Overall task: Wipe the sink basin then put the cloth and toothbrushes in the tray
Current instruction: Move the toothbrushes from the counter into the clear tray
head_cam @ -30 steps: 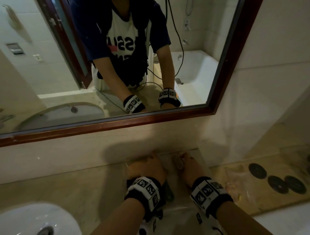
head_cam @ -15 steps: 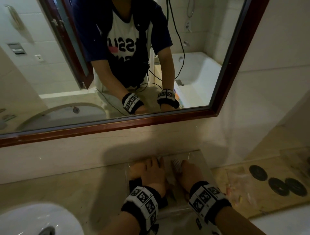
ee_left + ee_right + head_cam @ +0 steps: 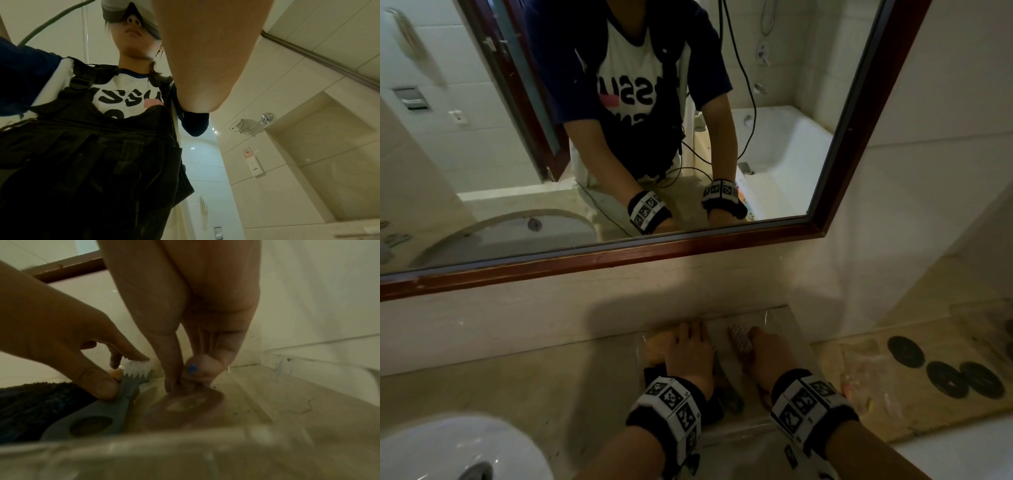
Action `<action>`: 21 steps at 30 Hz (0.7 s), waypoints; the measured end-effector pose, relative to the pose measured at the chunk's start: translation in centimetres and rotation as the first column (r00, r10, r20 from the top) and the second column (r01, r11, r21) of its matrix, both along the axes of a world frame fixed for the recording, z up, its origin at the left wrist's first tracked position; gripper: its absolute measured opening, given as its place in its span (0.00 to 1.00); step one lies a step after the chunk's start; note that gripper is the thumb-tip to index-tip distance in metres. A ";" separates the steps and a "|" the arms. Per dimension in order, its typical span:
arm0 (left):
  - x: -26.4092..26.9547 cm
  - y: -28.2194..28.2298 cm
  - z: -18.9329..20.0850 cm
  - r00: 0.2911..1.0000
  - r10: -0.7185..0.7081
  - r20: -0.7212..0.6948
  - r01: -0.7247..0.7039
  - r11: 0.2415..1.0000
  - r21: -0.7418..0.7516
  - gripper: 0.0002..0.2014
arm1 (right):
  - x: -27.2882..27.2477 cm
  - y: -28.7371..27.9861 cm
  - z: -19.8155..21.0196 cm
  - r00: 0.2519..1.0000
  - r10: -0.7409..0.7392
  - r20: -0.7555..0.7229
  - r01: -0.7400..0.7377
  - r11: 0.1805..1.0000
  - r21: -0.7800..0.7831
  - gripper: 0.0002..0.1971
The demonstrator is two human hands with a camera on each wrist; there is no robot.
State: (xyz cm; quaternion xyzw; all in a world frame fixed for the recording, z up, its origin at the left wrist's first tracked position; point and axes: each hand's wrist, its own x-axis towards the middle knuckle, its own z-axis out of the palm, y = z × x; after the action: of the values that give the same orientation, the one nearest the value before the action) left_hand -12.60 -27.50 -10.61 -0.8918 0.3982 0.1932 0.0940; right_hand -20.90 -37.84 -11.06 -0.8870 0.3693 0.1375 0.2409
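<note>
Hands are both down in the clear tray point(image 3: 308, 426). Left hand point(image 3: 61, 331) pinches the grey toothbrush point(image 3: 115, 404) beside the dark cloth point(image 3: 30, 402) — handle toward the camera. Right hand point(image 3: 197, 337) pinches a second brush head point(image 3: 739, 337).
</note>
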 end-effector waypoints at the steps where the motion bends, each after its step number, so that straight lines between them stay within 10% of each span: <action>1: 0.0 0.0 0.2 1.000 -0.014 -0.016 0.013 1.000 -0.005 0.40 | 0.0 0.1 0.0 1.000 -0.005 0.004 0.005 1.000 -0.004 0.23; 15: -0.1 -0.3 0.5 0.976 -0.024 -0.217 0.018 0.999 -0.028 0.46 | 0.0 0.4 0.4 0.993 -0.102 0.052 0.098 0.993 0.072 0.20; 21: -0.3 0.4 2.4 0.989 0.040 -0.141 -0.055 0.993 -0.105 0.28 | -1.1 0.8 2.7 0.993 -0.103 0.051 0.104 0.994 -0.017 0.19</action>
State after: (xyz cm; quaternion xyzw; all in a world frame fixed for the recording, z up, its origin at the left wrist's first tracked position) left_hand -12.85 -27.12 -8.23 -0.8892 0.3923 0.2351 0.0129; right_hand -21.97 -37.09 -8.34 -0.8722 0.4096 0.0989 0.2484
